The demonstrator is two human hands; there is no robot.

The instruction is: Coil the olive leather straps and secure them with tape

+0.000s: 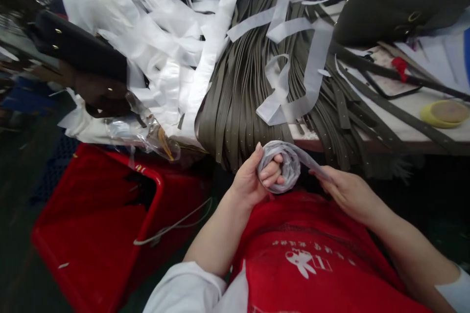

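A coiled strap wrapped in whitish film [290, 168] is held in front of the red apron [293, 244]. My left hand [259, 173] grips the coil, with its fingers curled through the centre and the thumb on the outer edge. From the coil's upper right a free length runs to my right hand [341, 188], which pinches it. Just beyond my hands, a thick bundle of dark olive straps [242, 93] with small holes hangs over the table edge. Loose translucent white strips [293, 102] lie on top of that bundle.
White film strips [157, 34] are heaped on the table's left, beside a dark bag [81, 49]. A red bin [91, 244] stands below left. At right lie a phone [391, 76], a yellow round container [442, 113] and a large olive bag [389, 0].
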